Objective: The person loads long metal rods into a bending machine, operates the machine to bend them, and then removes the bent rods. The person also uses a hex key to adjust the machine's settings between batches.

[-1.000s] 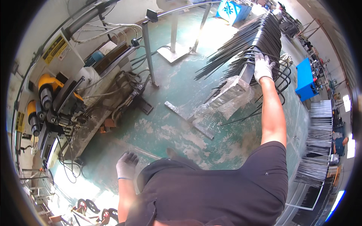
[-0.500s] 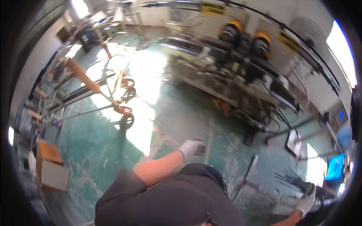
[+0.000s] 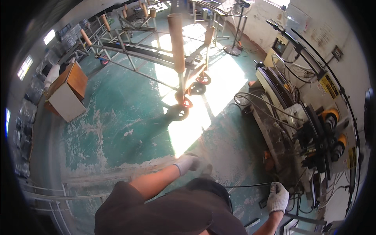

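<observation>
While our white-gloved right hand closes on a thin, straight black rod running left toward our dark shirt, our left hand sits farther off, half-curled, contents unclear.

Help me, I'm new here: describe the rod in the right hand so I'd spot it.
Find the big machine at right. By its near end, the gloved right hand holds the rod: thin, dark, nearly straight, unlike the machine's curling cables.

Gloved right grip on a thin black rod, left grip above worn green floor
</observation>
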Motion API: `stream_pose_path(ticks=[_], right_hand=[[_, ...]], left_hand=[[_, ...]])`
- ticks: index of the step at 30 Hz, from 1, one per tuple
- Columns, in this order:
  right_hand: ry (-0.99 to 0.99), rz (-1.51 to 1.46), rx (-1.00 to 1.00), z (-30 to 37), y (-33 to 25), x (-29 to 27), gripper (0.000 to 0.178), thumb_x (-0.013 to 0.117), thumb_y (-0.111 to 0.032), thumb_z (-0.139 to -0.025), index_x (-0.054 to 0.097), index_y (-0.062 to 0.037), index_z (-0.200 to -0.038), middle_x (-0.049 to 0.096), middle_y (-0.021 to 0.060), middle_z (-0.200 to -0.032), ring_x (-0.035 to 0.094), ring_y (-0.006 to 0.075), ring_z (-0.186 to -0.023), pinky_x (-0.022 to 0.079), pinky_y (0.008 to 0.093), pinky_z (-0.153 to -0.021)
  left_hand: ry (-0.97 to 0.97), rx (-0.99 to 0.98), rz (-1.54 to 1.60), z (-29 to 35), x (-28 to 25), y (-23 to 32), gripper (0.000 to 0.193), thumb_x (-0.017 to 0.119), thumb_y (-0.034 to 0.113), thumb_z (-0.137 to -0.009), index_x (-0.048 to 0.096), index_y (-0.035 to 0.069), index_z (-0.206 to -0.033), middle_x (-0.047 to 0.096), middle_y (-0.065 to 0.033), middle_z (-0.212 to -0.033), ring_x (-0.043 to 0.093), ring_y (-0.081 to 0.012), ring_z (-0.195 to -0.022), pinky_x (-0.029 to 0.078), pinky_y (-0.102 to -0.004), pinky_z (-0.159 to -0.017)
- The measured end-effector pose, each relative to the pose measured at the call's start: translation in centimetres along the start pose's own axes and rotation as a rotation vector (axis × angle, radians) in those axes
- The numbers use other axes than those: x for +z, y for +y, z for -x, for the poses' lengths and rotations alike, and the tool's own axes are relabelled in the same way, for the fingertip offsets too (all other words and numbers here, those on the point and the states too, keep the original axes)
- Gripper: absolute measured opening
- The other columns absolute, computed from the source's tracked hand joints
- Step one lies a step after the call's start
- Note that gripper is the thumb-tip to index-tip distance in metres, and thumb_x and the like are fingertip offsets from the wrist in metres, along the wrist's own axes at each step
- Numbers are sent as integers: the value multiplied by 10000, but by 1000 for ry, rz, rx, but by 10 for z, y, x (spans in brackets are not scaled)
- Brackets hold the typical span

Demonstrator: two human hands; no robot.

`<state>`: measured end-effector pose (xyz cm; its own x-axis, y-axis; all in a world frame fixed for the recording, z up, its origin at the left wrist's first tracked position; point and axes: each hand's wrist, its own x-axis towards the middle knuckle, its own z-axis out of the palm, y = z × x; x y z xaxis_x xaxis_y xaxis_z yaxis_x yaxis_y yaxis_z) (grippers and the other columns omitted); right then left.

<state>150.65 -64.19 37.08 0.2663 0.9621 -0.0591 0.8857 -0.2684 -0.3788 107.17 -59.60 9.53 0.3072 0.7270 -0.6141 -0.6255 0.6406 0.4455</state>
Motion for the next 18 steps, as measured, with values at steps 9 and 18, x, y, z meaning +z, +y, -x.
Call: stream_pose_path(ticks=[9, 18], right_hand=[[-510, -245, -463, -144, -241, 127, 274, 717, -161, -1009, 762, -3, -1228, 781, 239, -1110, 788, 321, -1033, 587, 376, -908], [-515, -503, -1085, -225, -487, 232, 345, 651, -205, -1078, 710, 29, -1325, 742, 109, -905, 693, 169, -749, 552, 319, -703]], left_hand=[[413, 148, 198, 1, -67, 131, 236, 701, 125, -989, 653, 20, -1195, 751, -157, -1006, 736, -282, -824, 621, -436, -739], [794, 555, 277, 60, -75, 267, 173, 706, 184, -989, 672, 69, -1112, 721, -85, -939, 695, -220, -783, 573, -381, -706]])
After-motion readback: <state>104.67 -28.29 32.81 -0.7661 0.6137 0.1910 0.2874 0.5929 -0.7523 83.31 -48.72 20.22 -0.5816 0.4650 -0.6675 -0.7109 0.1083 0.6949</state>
